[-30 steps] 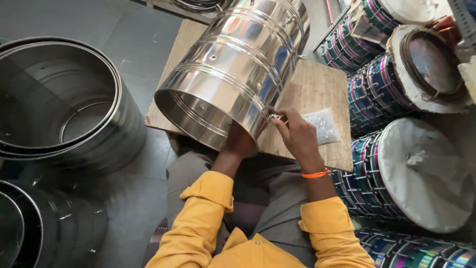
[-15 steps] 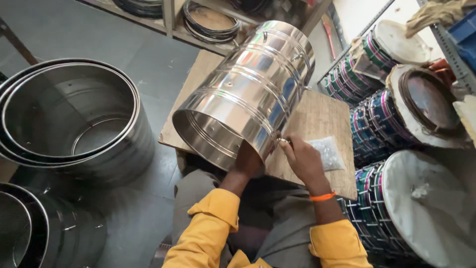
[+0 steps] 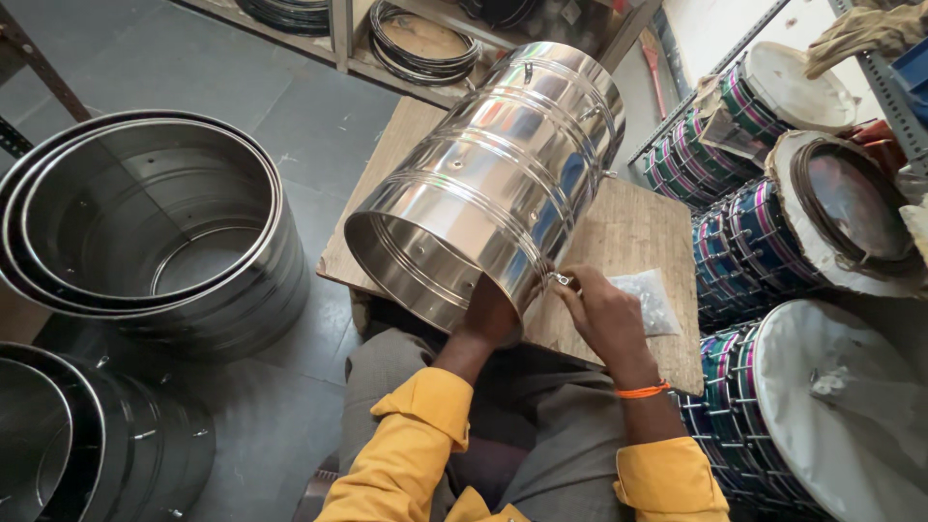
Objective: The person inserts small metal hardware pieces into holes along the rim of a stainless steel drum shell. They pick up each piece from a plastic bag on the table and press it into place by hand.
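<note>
**A:** What is in front of the person?

**B:** A shiny steel drum shell (image 3: 493, 184) lies on its side on a wooden board (image 3: 628, 232), its open mouth tipped toward the person's lap. Lying that way, the near rim sits within easy reach of both hands.

**A:** What are the hands doing?

**B:** The left hand (image 3: 491, 311) reaches into the open mouth, fingers curled against the inside of the wall near the rim. It seems to brace the shell from within; what it grips, if anything, is hidden. The right hand (image 3: 604, 314) is outside the same spot, fingers pinched shut on a small metal fitting (image 3: 561, 279) pressed against the shell's outer wall. One hand inside and one outside suggests the fitting passes through the wall.

**A:** Anything close by?

**B:** A small clear bag (image 3: 650, 298) of tiny parts lies on the board just beside the right hand, handy for picking from. An orange band (image 3: 643, 391) circles the right wrist.

**A:** And around the work spot?

**B:** To the left, bare steel shells (image 3: 145, 232) stand nested on the grey floor. To the right, finished drums (image 3: 773, 232) with striped sides and pale skins are stacked on their sides.
</note>
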